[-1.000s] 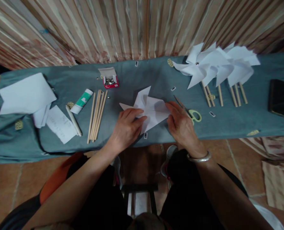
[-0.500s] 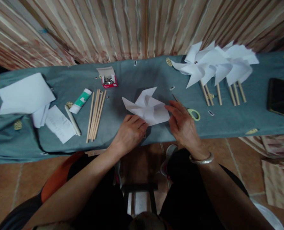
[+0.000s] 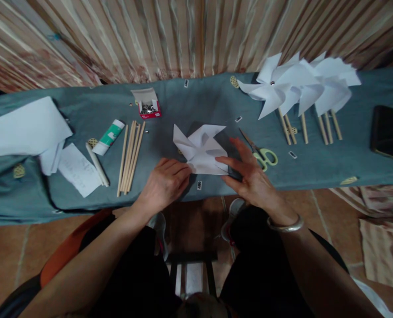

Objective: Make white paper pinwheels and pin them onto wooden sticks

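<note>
A folded white paper pinwheel [image 3: 204,154] lies on the cloth in front of me, its blades curling up around the centre. My left hand [image 3: 166,181] is closed, its fingertips pinching the pinwheel's lower left corner. At the opposite side my right hand [image 3: 252,176] has its fingers spread; a fingertip rests on the paper's right edge and the thumb is near the lower right corner. Just beyond that hand lie scissors [image 3: 265,159] with light green handles. A bundle of wooden sticks [image 3: 130,159] lies left of my left hand.
An open red-and-white box [image 3: 150,115] holds metal pins. Further left are a glue stick [image 3: 108,138], a white rod [image 3: 97,164], a written note [image 3: 80,170] and paper sheets [image 3: 27,128]. At right are several finished pinwheels [image 3: 295,88] on sticks and a black phone [image 3: 389,132].
The pinwheel has turned slightly on the cloth. My left hand has shifted left and the right hand's fingers have spread and come down over the paper's edge, uncovering more of the scissors.
</note>
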### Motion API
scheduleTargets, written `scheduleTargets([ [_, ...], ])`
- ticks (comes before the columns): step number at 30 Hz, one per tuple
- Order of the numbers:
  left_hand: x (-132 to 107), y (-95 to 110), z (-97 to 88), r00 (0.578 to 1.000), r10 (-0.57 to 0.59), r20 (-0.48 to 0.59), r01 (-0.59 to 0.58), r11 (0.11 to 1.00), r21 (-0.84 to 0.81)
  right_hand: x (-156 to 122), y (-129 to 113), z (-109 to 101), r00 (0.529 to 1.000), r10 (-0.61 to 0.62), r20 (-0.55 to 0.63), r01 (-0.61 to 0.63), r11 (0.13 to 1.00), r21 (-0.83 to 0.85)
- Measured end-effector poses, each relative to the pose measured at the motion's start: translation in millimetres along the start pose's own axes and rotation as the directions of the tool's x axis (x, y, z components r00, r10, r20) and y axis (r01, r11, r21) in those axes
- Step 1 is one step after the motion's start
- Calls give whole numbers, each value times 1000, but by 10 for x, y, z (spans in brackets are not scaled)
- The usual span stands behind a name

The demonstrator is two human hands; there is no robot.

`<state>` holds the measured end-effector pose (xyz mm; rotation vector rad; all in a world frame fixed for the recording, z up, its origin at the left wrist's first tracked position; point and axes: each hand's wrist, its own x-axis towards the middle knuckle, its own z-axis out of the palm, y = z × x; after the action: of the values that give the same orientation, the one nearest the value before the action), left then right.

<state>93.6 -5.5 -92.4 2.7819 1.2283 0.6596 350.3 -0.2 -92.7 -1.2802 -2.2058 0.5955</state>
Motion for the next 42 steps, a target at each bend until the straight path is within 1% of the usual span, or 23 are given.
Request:
scheduleTargets([
  [3, 18, 15, -33, 1000, 12, 26, -12, 1000, 3, 27, -24, 1, 1000, -5, -28, 6, 999, 44],
  [6, 30, 52, -42, 999, 10, 34, -9, 1000, -29, 45, -39, 23, 998, -21, -59, 25, 998, 63],
  [8, 27, 91, -12, 1000, -7, 26, 8, 998, -60, 59, -54, 47, 997, -33, -67, 37, 998, 57],
  [13, 6, 185, 130, 999, -29, -19, 26, 994, -106, 125, -119, 107, 995, -19, -98, 22, 999, 24],
  [17, 1, 213, 152, 999, -20, -40, 15, 994, -108, 175, -137, 163, 990, -24, -142, 29, 999, 31],
  [22, -13, 207, 114, 1000, 3, -10, -4, 992, -124, 210, -140, 228, 985, -28, -171, 34, 999, 27],
  [25, -24, 189, 137, 1000, -2, -16, -1, 989, -150, 232, -160, 245, 985, -26, -172, 27, 1000, 4],
  [30, -29, 160, 205, 997, -45, -56, 33, 979, -202, 249, -183, 259, 982, -16, -187, 13, 1000, -15],
  [35, -16, 149, 225, 993, -108, -50, 91, 959, -268, 225, -193, 275, 976, -42, -212, 33, 998, -45],
  [42, 2, 124, 245, 986, -153, -62, 126, 941, -315, 193, -239, 293, 978, -70, -198, 56, 996, -73],
])
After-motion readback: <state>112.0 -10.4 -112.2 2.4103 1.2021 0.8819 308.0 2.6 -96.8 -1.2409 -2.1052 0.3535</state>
